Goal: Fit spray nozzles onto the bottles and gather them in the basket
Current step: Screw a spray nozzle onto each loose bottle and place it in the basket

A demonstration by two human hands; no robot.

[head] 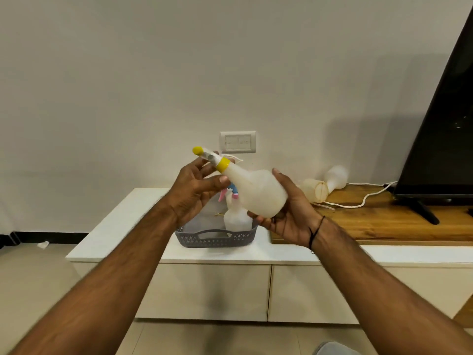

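Note:
I hold a white spray bottle [258,190] tilted in the air, its neck pointing up and left. A yellow-collared spray nozzle [212,158] with a yellow tip sits on the neck. My right hand [286,213] grips the bottle's wide base from below. My left hand [197,193] has its fingers curled around the nozzle and neck. Below stands a grey basket [217,238] on the white cabinet top, holding another white bottle [236,217] with a pink and blue nozzle [229,194].
Two more white bottles [325,184] lie on their sides on the wooden top [371,221] at the right, by white cables. A black TV [442,139] stands far right. A wall socket [238,142] is behind my hands. The white cabinet [204,254] has drawers below.

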